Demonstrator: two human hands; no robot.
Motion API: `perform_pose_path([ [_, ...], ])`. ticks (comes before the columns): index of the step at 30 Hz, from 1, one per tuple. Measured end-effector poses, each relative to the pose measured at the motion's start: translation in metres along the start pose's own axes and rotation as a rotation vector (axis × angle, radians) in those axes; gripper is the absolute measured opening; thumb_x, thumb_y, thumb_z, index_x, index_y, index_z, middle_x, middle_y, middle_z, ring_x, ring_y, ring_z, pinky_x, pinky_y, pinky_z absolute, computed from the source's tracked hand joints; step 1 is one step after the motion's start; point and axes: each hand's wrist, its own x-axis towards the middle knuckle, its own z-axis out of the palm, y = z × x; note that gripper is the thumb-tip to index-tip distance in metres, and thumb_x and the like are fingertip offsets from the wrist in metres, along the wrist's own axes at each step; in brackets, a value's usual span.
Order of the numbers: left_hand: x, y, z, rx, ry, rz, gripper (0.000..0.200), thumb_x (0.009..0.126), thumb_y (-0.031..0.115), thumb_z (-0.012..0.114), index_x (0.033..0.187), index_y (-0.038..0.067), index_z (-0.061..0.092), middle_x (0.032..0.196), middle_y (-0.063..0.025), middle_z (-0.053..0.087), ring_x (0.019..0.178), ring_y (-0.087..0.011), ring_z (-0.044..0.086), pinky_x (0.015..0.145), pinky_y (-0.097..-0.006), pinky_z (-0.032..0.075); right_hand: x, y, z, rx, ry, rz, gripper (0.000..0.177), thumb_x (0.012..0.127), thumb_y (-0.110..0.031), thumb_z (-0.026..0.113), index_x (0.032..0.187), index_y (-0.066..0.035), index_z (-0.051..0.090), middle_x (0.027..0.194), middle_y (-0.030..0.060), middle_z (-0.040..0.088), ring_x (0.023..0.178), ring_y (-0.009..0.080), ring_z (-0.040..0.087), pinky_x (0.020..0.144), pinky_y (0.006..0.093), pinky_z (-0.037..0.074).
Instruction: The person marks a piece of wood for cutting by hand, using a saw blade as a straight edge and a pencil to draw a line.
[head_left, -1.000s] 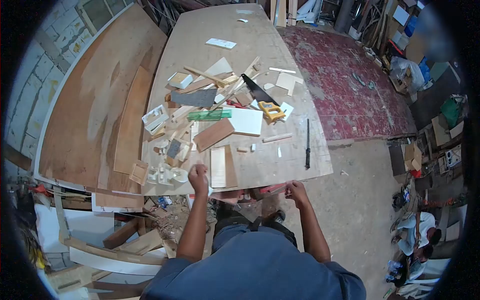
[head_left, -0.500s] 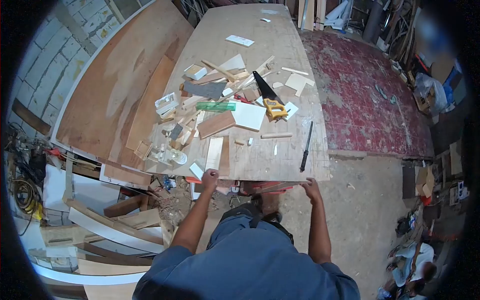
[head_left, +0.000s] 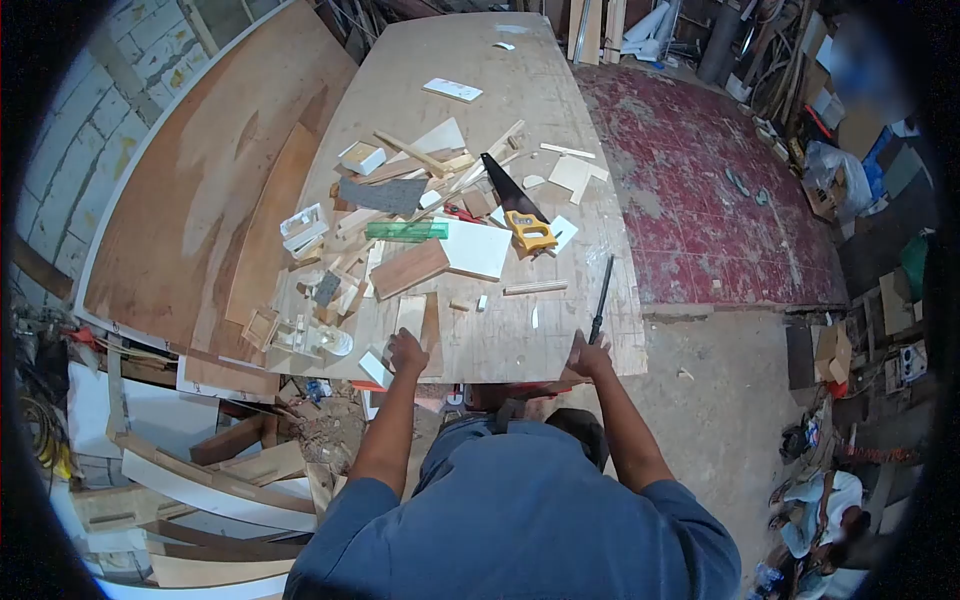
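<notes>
My left hand (head_left: 408, 353) lies on the near edge of the workbench (head_left: 490, 345), fingers spread over the end of a narrow pale board (head_left: 411, 314). A brown wood strip (head_left: 431, 325) lies right beside it, and a small white block (head_left: 375, 369) sits to its left. At the bench's near right, my right hand (head_left: 590, 356) rests on the top with its fingers apart. Its fingertips are right at the handle of a long, thin black tool (head_left: 603, 300), which lies pointing away from me.
A handsaw with a yellow handle (head_left: 529, 231), a green transparent strip (head_left: 406, 231), a white panel (head_left: 478, 249) and several wood offcuts cover the bench's middle. Large plywood sheets (head_left: 190, 200) lean at the left. A person (head_left: 825, 510) sits at the lower right.
Both hands have moved forward from the bench's front edge onto its top, and my body has leaned closer. The red part under the edge now shows less.
</notes>
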Motion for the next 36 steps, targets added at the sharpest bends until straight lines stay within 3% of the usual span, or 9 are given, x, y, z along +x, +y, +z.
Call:
perform_pose_path([
  [2,0.0,-0.001,-0.005,0.016,0.004,0.007,0.085,0.069,0.025,0.087,0.132,0.001,0.035,0.135,-0.028,0.043,0.119,-0.0445,0.052,0.096,-0.0481,0.052,0.003,-0.004,-0.008,-0.052,0.015,0.064,0.091,0.081,-0.04,0.069,0.156,-0.017,0.022,0.143,0.0305,0.045,0.132,0.0484,0.045,0.1,0.0532,0.048],
  [7,-0.004,0.01,-0.029,0.033,-0.021,-0.004,0.084,0.068,0.022,0.088,0.131,0.0,0.037,0.132,-0.0254,0.046,0.117,-0.0432,0.053,0.092,-0.0469,0.055,0.022,0.01,-0.049,-0.04,-0.146,-0.19,0.065,0.078,-0.043,0.067,0.135,-0.015,0.055,0.105,0.0178,0.071,0.092,0.0377,0.069,0.079,0.047,0.057],
  [11,0.029,0.004,0.008,0.048,0.046,-0.108,0.07,0.076,0.016,0.079,0.133,0.0,0.041,0.131,-0.0239,0.048,0.117,-0.0429,0.054,0.093,-0.0454,0.055,0.051,0.02,-0.043,-0.024,-0.175,-0.243,0.043,0.078,-0.046,0.07,0.103,-0.012,0.074,0.099,0.0152,0.072,0.094,0.0358,0.069,0.082,0.0455,0.056],
  [13,0.034,0.01,-0.001,0.076,0.03,-0.094,0.061,0.078,0.012,0.074,0.132,0.001,0.047,0.132,-0.0231,0.047,0.117,-0.0423,0.054,0.094,-0.0445,0.055,0.055,0.019,-0.056,0.025,-0.155,-0.254,0.049,0.074,-0.052,0.072,0.097,-0.009,0.076,0.098,0.0191,0.072,0.093,0.0371,0.069,0.082,0.0445,0.056],
  [17,0.059,0.022,-0.007,0.201,-0.129,-0.103,0.074,0.067,0.022,0.088,0.131,0.004,0.054,0.134,-0.0193,0.047,0.12,-0.0362,0.054,0.095,-0.043,0.055,0.078,0.023,-0.048,0.114,-0.237,-0.039,0.062,0.069,-0.057,0.077,0.096,0.0,0.075,0.105,0.0234,0.071,0.096,0.0362,0.07,0.083,0.0438,0.056],
  [20,0.084,0.022,0.014,0.326,-0.176,-0.183,0.086,0.057,0.029,0.095,0.13,0.006,0.057,0.134,-0.0162,0.049,0.122,-0.0325,0.054,0.094,-0.043,0.055,0.09,0.031,-0.03,0.153,-0.167,-0.087,0.059,0.067,-0.06,0.076,0.083,-0.003,0.076,0.088,0.0208,0.073,0.08,0.0339,0.072,0.072,0.0422,0.057],
  [28,0.087,0.041,-0.014,0.606,-0.362,-0.094,0.097,0.045,0.038,0.099,0.131,0.015,0.061,0.133,-0.0105,0.052,0.124,-0.0311,0.053,0.093,-0.0521,0.053,0.086,0.028,-0.033,0.103,-0.206,-0.125,0.061,0.077,-0.063,0.066,0.087,-0.003,0.076,0.089,0.0221,0.072,0.081,0.0373,0.07,0.074,0.0435,0.057],
  [31,0.089,0.039,-0.009,0.591,-0.337,-0.119,0.102,0.043,0.039,0.1,0.133,0.016,0.059,0.135,-0.0102,0.049,0.125,-0.0317,0.053,0.091,-0.0537,0.054,0.082,0.031,-0.033,-0.147,-0.176,-0.384,0.058,0.078,-0.065,0.063,0.091,-0.011,0.077,0.09,0.0216,0.072,0.084,0.0388,0.069,0.077,0.0452,0.056],
  [36,0.091,0.035,-0.002,0.588,-0.315,-0.09,0.105,0.041,0.042,0.1,0.133,0.016,0.059,0.135,-0.0096,0.048,0.125,-0.0316,0.053,0.092,-0.048,0.055,0.084,0.048,-0.005,-0.008,-0.192,-0.189,0.052,0.075,-0.063,0.065,0.088,-0.014,0.077,0.092,0.0184,0.073,0.086,0.0366,0.07,0.079,0.0447,0.056],
])
